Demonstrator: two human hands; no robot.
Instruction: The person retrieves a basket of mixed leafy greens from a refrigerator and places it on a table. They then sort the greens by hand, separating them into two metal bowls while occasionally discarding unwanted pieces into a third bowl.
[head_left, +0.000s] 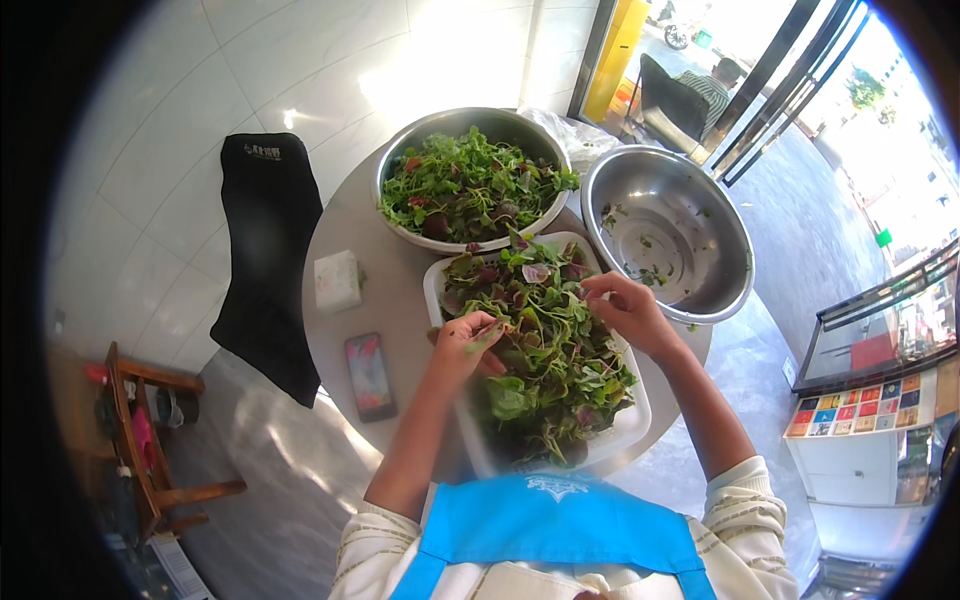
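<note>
A white plastic basket (640, 420) heaped with leafy greens (551, 330), some with purplish leaves, lies in front of me on a round table. My left hand (471, 341) is over the basket's left side, thumb and fingers pinched on a small piece of greens. My right hand (626, 307) is at the basket's right edge with its fingers curled against the leaves; whether it grips a stem cannot be told. Behind the basket stands a metal bowl (390, 217) full of green sprigs. To the right, a second metal bowl (705, 225) holds a few scattered leaf bits.
On the round table (330, 330) lie a phone (370, 377) and a white tissue pack (337, 281). A clear plastic bag (577, 135) is behind the bowls. A black-covered chair (266, 255) and a wooden stool (142, 450) stand left. A person (712, 86) sits outside.
</note>
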